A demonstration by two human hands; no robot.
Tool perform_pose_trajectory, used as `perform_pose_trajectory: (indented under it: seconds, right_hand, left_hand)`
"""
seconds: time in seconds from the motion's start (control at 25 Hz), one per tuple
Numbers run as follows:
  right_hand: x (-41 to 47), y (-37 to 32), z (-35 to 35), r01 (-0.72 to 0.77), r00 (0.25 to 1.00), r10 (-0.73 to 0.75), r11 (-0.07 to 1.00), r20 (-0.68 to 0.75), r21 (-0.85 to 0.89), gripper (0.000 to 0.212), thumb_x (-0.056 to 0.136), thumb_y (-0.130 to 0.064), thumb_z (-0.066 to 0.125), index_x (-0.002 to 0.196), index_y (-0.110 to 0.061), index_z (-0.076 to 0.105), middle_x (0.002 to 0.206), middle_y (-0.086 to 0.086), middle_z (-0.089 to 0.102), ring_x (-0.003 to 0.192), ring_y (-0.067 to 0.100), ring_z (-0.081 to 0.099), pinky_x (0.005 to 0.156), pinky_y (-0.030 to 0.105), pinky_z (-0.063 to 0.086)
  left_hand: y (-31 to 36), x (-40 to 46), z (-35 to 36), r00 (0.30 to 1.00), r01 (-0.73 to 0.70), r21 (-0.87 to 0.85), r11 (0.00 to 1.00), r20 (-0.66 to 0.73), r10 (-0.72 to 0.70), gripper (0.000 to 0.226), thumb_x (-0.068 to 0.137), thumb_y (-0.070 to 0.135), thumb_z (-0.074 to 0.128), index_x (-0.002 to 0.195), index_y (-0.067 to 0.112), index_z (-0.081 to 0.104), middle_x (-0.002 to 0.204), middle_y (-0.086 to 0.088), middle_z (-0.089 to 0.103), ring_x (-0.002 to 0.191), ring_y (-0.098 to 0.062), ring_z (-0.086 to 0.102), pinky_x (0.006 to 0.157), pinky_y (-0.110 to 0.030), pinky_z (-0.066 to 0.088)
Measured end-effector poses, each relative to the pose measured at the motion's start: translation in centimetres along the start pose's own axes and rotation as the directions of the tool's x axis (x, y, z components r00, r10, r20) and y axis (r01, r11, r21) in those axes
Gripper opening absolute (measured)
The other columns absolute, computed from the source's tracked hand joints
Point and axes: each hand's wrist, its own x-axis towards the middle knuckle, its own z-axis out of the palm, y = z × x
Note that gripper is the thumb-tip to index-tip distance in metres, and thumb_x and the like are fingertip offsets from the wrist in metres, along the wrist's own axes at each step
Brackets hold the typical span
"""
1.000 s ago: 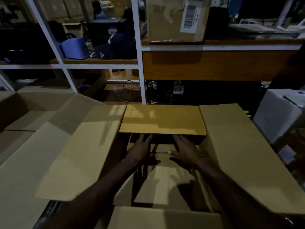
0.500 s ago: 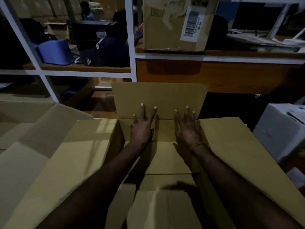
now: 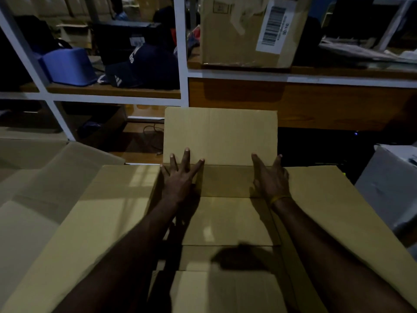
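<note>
Cardboard box is sitting open before the shelving as left hand and right hand, grips open and flat, are pressing the crease of its upright far flap, apparently needing an even outward push next.

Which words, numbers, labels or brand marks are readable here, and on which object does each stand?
"3D 10" (roughly, it is blurred): printed sideways on the white barcode label of the taped cardboard box.
Fine print on that label: too small to read.
White letters and stripe logo on the dark cap: too blurred to read.
White tag on the black box: unreadable.
Open carton: no print visible.
</note>
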Motion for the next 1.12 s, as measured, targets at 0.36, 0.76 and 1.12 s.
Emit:
perform_pose_trajectory:
  seconds: [0.36,0.76,1.12]
  right_hand:
    - [-4.1,0.7,0.8,0.030,0.993,-0.041,0.994,-0.110,-0.105,0.086,0.088,-0.042,0.064,0.152,-0.049,0.007,0.148,0.031,0.023,0.131,0.042,0.037,0.105,0.047,0.029]
    - [-7.3,-0.8,3.3,-0.018,0.946,0.023,1.000,-0.323,0.019,0.023,0.089,-0.031,0.062,0.111,-0.028,0.066,0.132,0.023,0.051,0.126,0.045,0.044,0.107,0.055,0.025]
    - [-9.2,-0.4,0.8,-0.033,0.999,0.031,0.985,-0.011,-0.171,0.088,0.087,-0.028,0.064,0.155,-0.036,0.008,0.160,0.023,0.004,0.148,0.043,0.006,0.111,0.067,0.015]
  left_hand:
    - [0.9,-2.0,0.6,0.998,-0.057,0.027,0.998,-0.011,0.057,0.092,0.093,0.043,0.055,0.148,0.047,-0.019,0.162,-0.001,-0.022,0.147,-0.043,-0.011,0.110,-0.071,0.001]
    - [3.8,-5.5,-1.3,0.981,-0.082,0.044,0.996,-0.172,0.089,0.045,0.094,0.031,0.056,0.138,0.030,0.049,0.133,0.003,0.060,0.126,-0.020,0.054,0.118,-0.059,0.000]
    - [3.1,-7.3,-2.7,0.998,0.027,-0.040,0.999,0.056,-0.025,0.074,0.092,0.034,0.058,0.153,0.034,0.016,0.162,-0.003,0.016,0.150,-0.031,0.008,0.112,-0.070,0.003]
